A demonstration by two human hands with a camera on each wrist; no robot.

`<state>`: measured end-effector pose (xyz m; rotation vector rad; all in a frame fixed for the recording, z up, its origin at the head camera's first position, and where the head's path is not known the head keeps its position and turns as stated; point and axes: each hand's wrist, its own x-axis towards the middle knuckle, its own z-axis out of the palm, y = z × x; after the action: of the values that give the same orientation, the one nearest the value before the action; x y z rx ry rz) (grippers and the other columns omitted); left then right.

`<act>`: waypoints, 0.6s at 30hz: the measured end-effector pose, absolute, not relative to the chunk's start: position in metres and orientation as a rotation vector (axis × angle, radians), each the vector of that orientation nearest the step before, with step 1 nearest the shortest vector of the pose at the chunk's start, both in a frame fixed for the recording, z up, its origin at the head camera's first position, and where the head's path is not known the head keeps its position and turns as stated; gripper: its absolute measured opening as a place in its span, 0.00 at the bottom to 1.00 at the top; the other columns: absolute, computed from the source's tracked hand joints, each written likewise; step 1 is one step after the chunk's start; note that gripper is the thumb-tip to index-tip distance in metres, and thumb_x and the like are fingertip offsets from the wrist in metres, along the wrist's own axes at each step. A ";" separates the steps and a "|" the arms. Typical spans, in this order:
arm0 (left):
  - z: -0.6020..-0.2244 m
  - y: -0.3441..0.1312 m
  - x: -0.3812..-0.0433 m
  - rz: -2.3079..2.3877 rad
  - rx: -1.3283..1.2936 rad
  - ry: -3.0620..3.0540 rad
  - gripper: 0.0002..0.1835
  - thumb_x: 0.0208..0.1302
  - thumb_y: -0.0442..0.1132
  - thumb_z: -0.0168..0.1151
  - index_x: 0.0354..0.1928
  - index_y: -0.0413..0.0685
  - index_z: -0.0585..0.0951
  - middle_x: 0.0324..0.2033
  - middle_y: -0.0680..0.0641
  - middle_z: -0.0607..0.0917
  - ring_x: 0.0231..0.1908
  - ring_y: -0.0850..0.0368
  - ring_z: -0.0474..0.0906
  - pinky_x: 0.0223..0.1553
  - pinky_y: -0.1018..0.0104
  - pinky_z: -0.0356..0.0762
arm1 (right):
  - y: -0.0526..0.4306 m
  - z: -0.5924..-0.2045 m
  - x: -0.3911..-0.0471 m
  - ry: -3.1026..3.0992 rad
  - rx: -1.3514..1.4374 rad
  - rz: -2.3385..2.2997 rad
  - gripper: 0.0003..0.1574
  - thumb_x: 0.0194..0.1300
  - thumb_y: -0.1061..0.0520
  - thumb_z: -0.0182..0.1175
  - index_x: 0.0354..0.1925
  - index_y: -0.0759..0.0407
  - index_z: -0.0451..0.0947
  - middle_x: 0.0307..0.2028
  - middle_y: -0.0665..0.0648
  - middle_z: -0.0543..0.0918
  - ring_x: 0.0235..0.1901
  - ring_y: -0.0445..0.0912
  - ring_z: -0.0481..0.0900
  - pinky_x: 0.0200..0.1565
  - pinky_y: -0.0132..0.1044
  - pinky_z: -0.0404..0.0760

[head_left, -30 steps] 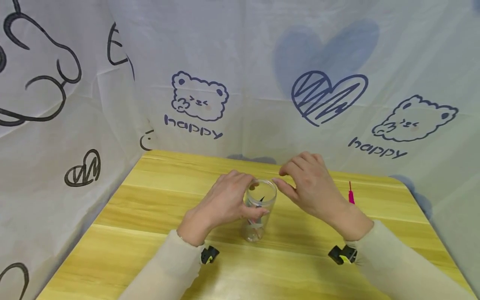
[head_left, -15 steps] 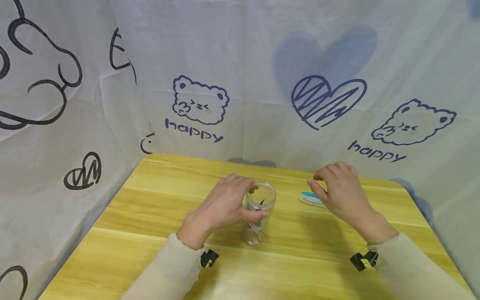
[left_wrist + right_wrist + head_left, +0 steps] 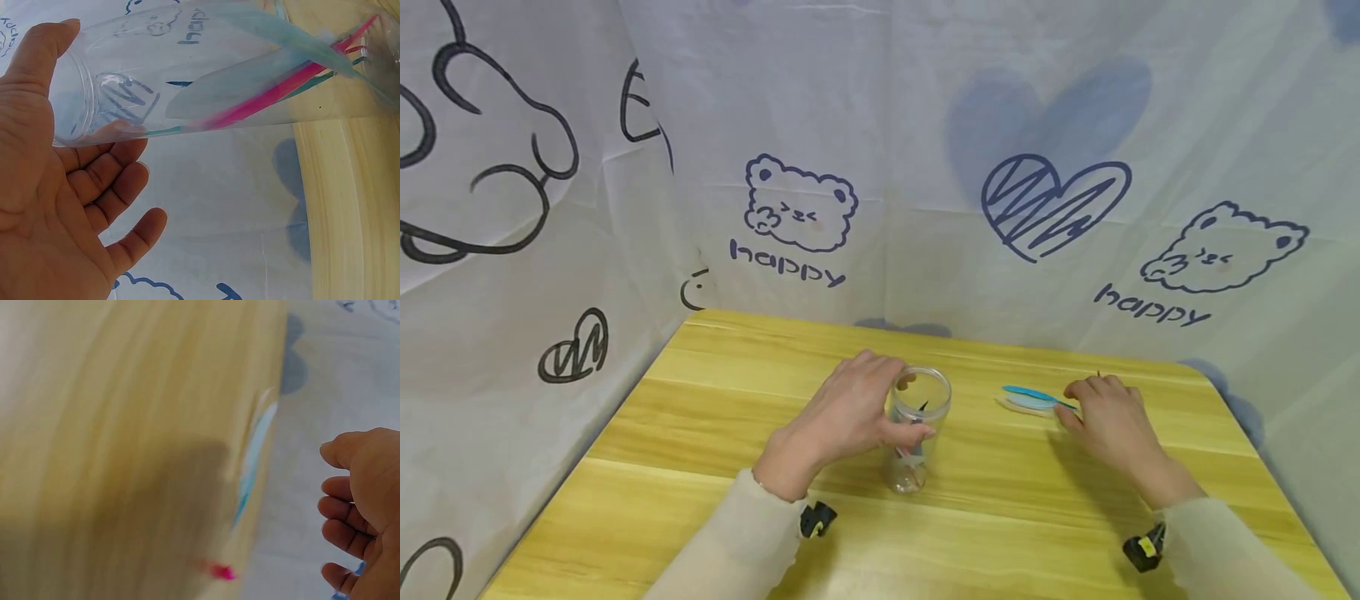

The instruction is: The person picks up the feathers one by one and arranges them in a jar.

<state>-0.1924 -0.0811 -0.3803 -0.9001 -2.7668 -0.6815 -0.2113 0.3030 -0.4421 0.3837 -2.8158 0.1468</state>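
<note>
My left hand (image 3: 842, 400) grips a tall clear plastic jar (image 3: 156, 37) near its rim, thumb on one side and fingers on the other. The jar stands upright on the table. Through its wall show several slender pointed pieces, among them a pink piece (image 3: 269, 97) and pale blue feather-shaped ones. My right hand (image 3: 1108, 425) hovers at the right with fingers loosely curled and nothing visible between them. Just left of its fingertips lie a bright blue slender piece (image 3: 1030, 392) and a pale feather-shaped piece (image 3: 1026, 405). A blurred pink piece (image 3: 222, 571) appears in the right wrist view.
The wood-grain table (image 3: 700, 500) meets a white cloth backdrop (image 3: 917, 250) along its back edge. Another cloth wall (image 3: 572, 275) stands at the left. A thin dark tip (image 3: 1099, 373) shows beyond my right hand.
My right hand has moved right and down, away from the jar to beside the slender pieces. The blue and pale pieces, hidden earlier, are now visible. My left hand keeps hold of the jar.
</note>
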 end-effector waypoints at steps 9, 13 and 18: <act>-0.380 -0.080 -0.191 -0.688 -0.895 -2.778 0.37 0.56 0.69 0.75 0.56 0.49 0.82 0.52 0.51 0.88 0.53 0.53 0.77 0.59 0.54 0.75 | 0.325 -0.475 -0.203 -2.925 0.339 0.181 0.27 0.74 0.48 0.63 0.59 0.68 0.79 0.56 0.71 0.83 0.58 0.71 0.76 0.54 0.72 0.70; -0.380 -0.080 -0.190 -0.693 -0.888 -2.778 0.36 0.56 0.68 0.75 0.56 0.49 0.82 0.52 0.52 0.88 0.54 0.53 0.77 0.59 0.54 0.75 | 0.322 -0.485 -0.203 -2.908 0.386 0.170 0.28 0.73 0.46 0.64 0.58 0.67 0.80 0.57 0.70 0.83 0.59 0.70 0.78 0.55 0.72 0.72; -0.380 -0.081 -0.191 -0.683 -0.888 -2.765 0.36 0.56 0.68 0.75 0.55 0.49 0.83 0.52 0.52 0.87 0.54 0.54 0.77 0.60 0.54 0.75 | 0.317 -0.489 -0.206 -2.905 0.429 0.188 0.34 0.74 0.42 0.64 0.63 0.67 0.77 0.62 0.71 0.80 0.63 0.71 0.76 0.60 0.74 0.70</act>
<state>-0.1911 -0.0805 -0.3798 -0.8879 -2.7651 -0.6832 -0.2058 0.3171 -0.4894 0.4288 -2.9046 0.1876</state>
